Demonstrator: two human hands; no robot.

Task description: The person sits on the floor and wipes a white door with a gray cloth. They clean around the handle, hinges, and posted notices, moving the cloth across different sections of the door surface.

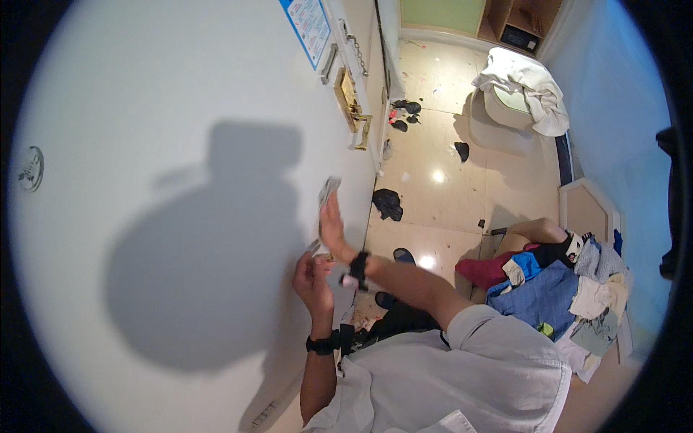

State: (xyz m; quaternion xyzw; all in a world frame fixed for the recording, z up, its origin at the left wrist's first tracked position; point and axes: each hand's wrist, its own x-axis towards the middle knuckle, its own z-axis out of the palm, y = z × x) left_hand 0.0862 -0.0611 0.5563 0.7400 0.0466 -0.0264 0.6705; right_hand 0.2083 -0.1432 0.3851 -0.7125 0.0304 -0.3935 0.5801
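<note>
Flat against the white door (260, 108), my right hand (333, 227) lies over a greyish, shiny strip (329, 188) that sticks out beyond the fingertips. Motion blurs this hand, so its grip is unclear. Just below it, close to the door surface, my left hand (314, 284) has bent fingers pinched on a thin silvery piece (314, 247). Whether this piece and the strip are one thing cannot be told. Farther up the door are a brass lock plate (344, 97) with a lever handle (364, 132).
A door chain (357, 54) and a blue-edged notice (307, 30) are above the lock. Black plastic scraps (387, 204) litter the tiled floor (433, 178). A white cloth (520, 81) drapes a pale bin (498, 124). Clothes (541, 292) cover a chair (587, 205) at right.
</note>
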